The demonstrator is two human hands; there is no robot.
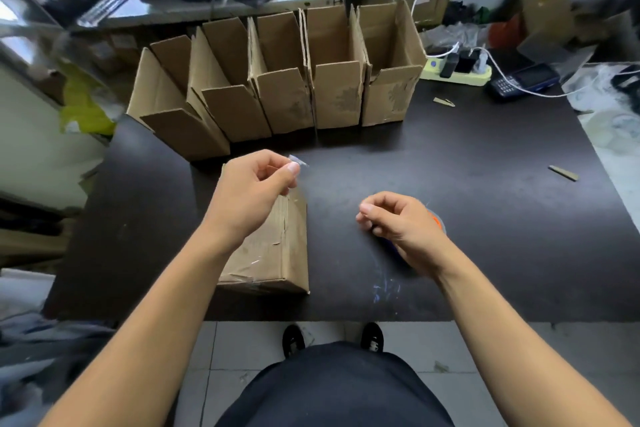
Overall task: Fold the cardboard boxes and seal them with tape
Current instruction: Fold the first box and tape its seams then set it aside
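Observation:
A closed cardboard box [273, 250] lies on the dark table [485, 218] in front of me, with clear tape along its seams. My left hand [254, 191] hovers above its far end and pinches a small piece of clear tape [298, 160] between thumb and forefinger. My right hand [398, 222] is to the right of the box, fingers curled, and covers most of a tape roll [437, 220] of which only an orange edge shows. I cannot tell whether the right hand holds the roll or a tape end.
Several folded, open-topped cardboard boxes [277, 80] stand in a row at the table's far side. A power strip [457, 71] with white cables and a dark phone [523, 81] lie at the far right. Small cardboard scraps [562, 173] lie on the right.

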